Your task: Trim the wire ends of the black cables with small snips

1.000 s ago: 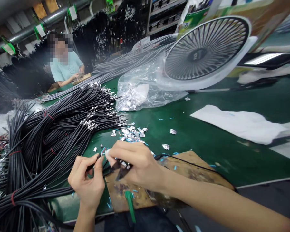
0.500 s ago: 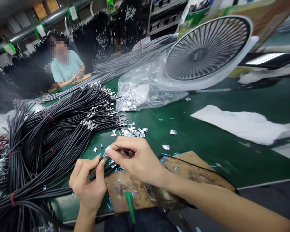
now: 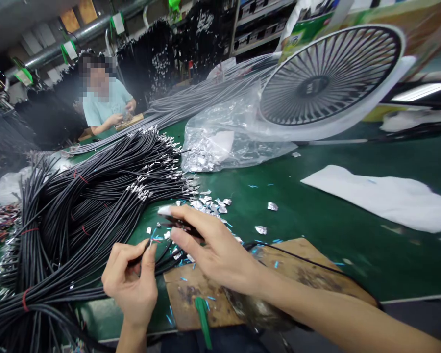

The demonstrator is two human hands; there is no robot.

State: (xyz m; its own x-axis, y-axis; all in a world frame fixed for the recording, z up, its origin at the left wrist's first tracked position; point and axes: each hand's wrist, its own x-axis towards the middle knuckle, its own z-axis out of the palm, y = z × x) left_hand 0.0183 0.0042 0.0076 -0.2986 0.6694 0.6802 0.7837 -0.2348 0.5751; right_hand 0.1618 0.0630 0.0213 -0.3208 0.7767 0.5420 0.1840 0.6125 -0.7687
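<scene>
My left hand [image 3: 130, 279] pinches the end of a black cable [image 3: 147, 245] between thumb and index finger. Thin blue and red wires [image 3: 155, 239] fan out of that end. Just to the right, my right hand [image 3: 206, 245] is closed around a small dark tool [image 3: 182, 225], which looks like snips; the fingers partly hide it. Its tip points left, above the wires and apart from them. White wrapping covers my right index fingertip. Below lies a stained wooden board [image 3: 191, 299], with a green handle [image 3: 203, 321] and blue wire scraps on it.
Bundled black cables [image 3: 106, 196] with silvery ends fill the left side. Foil scraps [image 3: 213, 205] lie beyond my hands, near a clear plastic bag [image 3: 238, 142]. A fan [image 3: 327, 81] stands at back right, a white sheet [image 3: 375, 196] in front. Another person [image 3: 106, 103] sits across the table.
My right hand's thumb and index finger have parted and drawn back from the cable end, showing the tool and the spread wires. My left hand still pinches the cable. The view has shifted slightly.
</scene>
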